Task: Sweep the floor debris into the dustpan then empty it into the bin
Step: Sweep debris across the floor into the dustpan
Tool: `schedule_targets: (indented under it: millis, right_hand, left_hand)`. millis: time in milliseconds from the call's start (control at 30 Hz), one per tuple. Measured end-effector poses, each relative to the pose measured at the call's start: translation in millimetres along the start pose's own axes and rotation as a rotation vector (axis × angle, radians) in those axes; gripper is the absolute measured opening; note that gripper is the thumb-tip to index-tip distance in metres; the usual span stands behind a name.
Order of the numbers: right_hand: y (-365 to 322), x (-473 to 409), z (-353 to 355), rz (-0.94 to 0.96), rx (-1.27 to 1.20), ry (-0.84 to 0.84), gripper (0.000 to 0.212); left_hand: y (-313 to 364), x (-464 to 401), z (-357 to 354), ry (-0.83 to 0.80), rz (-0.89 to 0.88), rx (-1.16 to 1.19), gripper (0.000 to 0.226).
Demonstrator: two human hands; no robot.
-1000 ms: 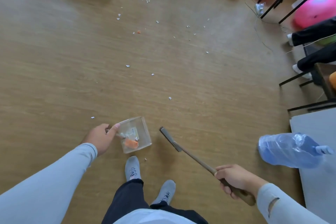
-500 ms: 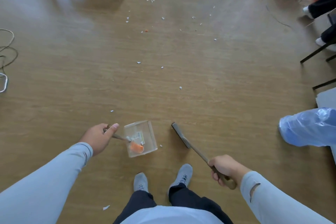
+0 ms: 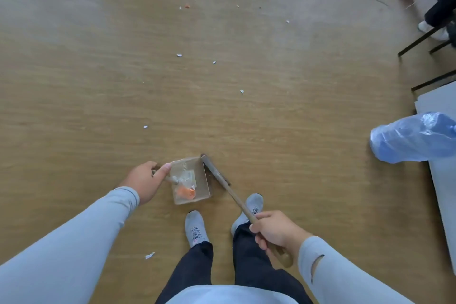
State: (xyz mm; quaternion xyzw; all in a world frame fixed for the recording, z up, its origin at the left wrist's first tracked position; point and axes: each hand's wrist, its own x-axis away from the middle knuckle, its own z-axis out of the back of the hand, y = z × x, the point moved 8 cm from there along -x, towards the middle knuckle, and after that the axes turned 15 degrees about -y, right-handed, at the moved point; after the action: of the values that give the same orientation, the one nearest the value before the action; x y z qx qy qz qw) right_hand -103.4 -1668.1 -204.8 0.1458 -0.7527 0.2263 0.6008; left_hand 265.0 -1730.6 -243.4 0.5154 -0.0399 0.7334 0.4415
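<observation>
My left hand (image 3: 145, 180) grips the short handle of a clear dustpan (image 3: 201, 181) held low over the wooden floor. Inside the pan lie an orange scrap (image 3: 185, 192) and white paper bits. My right hand (image 3: 276, 231) holds the wooden handle of a small brush (image 3: 214, 171), whose head sits right against the pan's right edge. Small white scraps (image 3: 179, 55) are scattered across the floor ahead, and one white scrap (image 3: 149, 255) lies near my left foot.
A crumpled blue plastic bag (image 3: 414, 137) lies on a grey table edge (image 3: 444, 180) at the right. Black table legs (image 3: 419, 42) and another person's legs and shoes (image 3: 429, 29) are at the upper right. My own feet (image 3: 196, 227) stand just behind the dustpan.
The brush head has swung left from open floor up against the dustpan's right edge. My feet have stepped forward and the view has shifted toward the debris ahead.
</observation>
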Motion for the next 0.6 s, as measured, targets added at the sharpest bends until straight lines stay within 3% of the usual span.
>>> schedule_targets:
  millis: [167, 400, 600]
  right_hand:
    - [12, 22, 12, 0.022, -0.071, 0.022, 0.036]
    - [0, 29, 9, 0.012, -0.031, 0.074, 0.009]
    - [-10, 63, 32, -0.061, -0.056, 0.102, 0.011]
  left_hand:
    - [-28, 4, -1, -0.013, 0.008, 0.037, 0.049]
    - [-33, 14, -4, -0.070, 0.023, 0.043, 0.058]
    - [-33, 28, 18, 0.018, 0.034, 0.274, 0.069]
